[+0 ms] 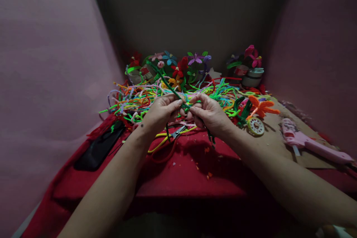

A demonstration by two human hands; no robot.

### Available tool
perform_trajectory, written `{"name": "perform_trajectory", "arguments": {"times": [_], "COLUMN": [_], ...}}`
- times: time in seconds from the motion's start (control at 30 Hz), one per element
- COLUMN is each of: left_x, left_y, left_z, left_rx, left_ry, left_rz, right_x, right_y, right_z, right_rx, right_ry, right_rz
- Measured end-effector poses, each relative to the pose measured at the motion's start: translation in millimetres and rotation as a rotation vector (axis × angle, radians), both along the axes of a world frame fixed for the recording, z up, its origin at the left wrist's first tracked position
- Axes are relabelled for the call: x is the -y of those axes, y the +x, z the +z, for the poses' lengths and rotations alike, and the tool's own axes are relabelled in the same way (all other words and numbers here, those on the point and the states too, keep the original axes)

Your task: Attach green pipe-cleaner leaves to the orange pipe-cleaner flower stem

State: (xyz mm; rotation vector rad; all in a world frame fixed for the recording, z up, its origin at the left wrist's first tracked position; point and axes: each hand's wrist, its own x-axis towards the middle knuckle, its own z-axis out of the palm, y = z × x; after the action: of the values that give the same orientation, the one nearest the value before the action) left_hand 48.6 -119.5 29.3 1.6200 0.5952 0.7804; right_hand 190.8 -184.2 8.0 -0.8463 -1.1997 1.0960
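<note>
My left hand (166, 108) pinches a dark green pipe cleaner (166, 83), whose long end slants up and to the left. Close beside it, my right hand (206, 111) has its fingertips closed on the same green stem. More dark green strands dangle below both hands. Under them lie scissors (177, 132) with a yellow and a red handle loop, partly hidden by my left hand. Behind my hands spreads a heap of loose pipe cleaners (139, 98) in many colours.
A black phone (97, 148) lies at the left. On the right, cardboard (275, 152) bears a pink glue gun (309, 141), a round white-and-yellow spool (256, 126) and an orange pipe-cleaner flower (262, 107). Jars (253, 77) and finished flowers (195, 58) stand at the back. Scraps dot the red cloth (189, 182).
</note>
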Motion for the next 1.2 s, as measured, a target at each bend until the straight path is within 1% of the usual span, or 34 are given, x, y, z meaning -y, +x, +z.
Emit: {"name": "perform_trajectory", "arguments": {"times": [0.07,0.1,0.17,0.33,0.43,0.5,0.57,0.67,0.73,0.8,0.9,1.07,1.13,1.2], "left_x": [-1.7,-1.9,-1.1,1.3,0.0,-1.6,-3.8,-10.1,-16.6,-24.2,-34.4,-39.9,-37.2,-31.8], "left_y": [-4.3,-5.8,-7.2,-4.4,-2.9,-3.2,-4.8,-9.8,-14.5,-19.6,-25.5,-29.0,-29.6,-29.1], "left_z": [3.1,4.4,6.2,5.0,3.4,3.7,4.8,6.4,6.7,6.1,4.1,3.5,5.5,7.6], "left_rx": [-0.003,-0.007,-0.02,-0.064,-0.087,-0.136,-0.2,-0.217,-0.188,-0.134,-0.063,-0.04,-0.033,-0.042], "left_ry": [-0.114,-0.146,-0.168,-0.162,-0.046,0.059,0.148,0.223,0.213,0.14,0.02,-0.009,-0.049,-0.108], "left_rz": [-0.104,-0.132,-0.14,-0.02,0.049,0.132,0.224,0.316,0.358,0.379,0.359,0.357,0.297,0.188], "right_x": [-0.9,-1.2,-1.8,-2.9,-4.3,-5.0,-5.0,-3.3,-2.0,-1.3,-1.0,2.0,4.2,5.3], "right_y": [1.8,2.8,4.6,7.6,8.4,8.9,9.4,10.4,11.6,13.0,14.7,18.0,20.1,21.3], "right_z": [0.0,-0.2,-0.9,-2.9,-4.2,-5.2,-6.1,-6.7,-6.7,-6.9,-7.6,-6.5,-3.6,0.3], "right_rx": [0.006,0.004,-0.008,-0.042,-0.042,-0.051,-0.069,-0.066,-0.039,-0.017,-0.008,-0.003,0.029,0.06], "right_ry": [0.01,0.013,0.016,-0.008,-0.052,-0.129,-0.242,-0.391,-0.447,-0.465,-0.454,-0.457,-0.454,-0.417], "right_rz": [0.018,0.034,0.076,0.163,0.175,0.199,0.238,0.315,0.373,0.41,0.433,0.458,0.498,0.492]}}
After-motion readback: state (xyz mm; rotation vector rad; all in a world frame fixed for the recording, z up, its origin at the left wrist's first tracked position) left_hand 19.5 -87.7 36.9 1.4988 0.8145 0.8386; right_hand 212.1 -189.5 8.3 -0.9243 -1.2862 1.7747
